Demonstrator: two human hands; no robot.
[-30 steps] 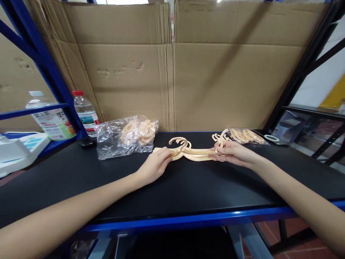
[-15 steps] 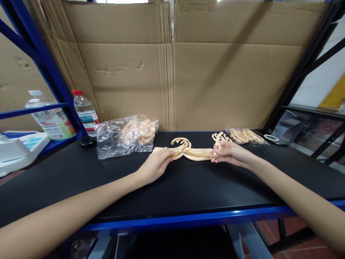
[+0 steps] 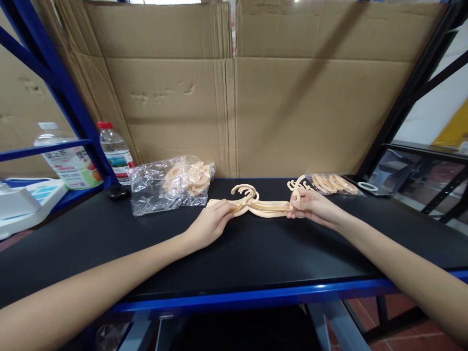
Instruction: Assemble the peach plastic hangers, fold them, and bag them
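I have the left hand (image 3: 210, 222) pinching one arm of a cream hanger (image 3: 270, 208) on my feed, the right hand (image 3: 315, 208) pinching its other end and a curved piece (image 3: 298, 187), over the black table (image 3: 241, 258), between two plastic bags (image 3: 148, 192).

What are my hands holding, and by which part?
The left hand holds a cream hanger by its left arm. The right hand grips a curved piece by its lower end; whether it also grips the hanger is hidden.

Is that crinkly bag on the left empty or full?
Partly filled: beige pieces show through its right side, while the bag's left side looks crumpled.
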